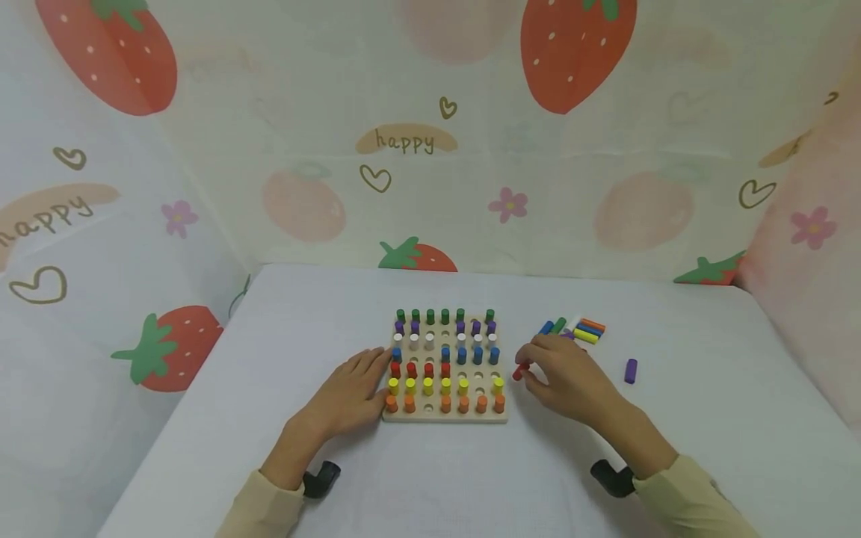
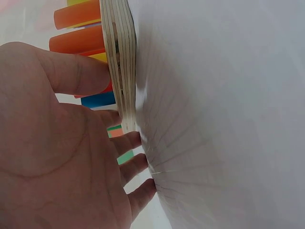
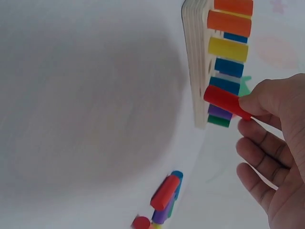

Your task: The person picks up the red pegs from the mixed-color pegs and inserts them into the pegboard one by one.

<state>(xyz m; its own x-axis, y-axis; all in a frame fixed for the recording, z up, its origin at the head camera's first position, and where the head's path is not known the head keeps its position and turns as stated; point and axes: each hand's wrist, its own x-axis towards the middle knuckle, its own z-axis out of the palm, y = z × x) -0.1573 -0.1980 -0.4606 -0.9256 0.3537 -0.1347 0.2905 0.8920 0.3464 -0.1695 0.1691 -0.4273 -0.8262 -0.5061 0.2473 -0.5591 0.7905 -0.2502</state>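
A wooden pegboard lies on the white table, holding rows of green, purple, white, blue, red, yellow and orange pegs, with some holes bare. My left hand rests against its left side; in the left wrist view the thumb and fingertips touch the board's edge. Just off the board's right side, my right hand pinches a red peg between thumb and index finger. That peg is tilted and held above the table. The other right fingers are loosely bent and hold nothing.
Loose pegs lie in a heap beyond my right hand, among them a yellow peg and an orange peg. A purple peg lies apart to the right. Strawberry-printed cloth hangs behind the table.
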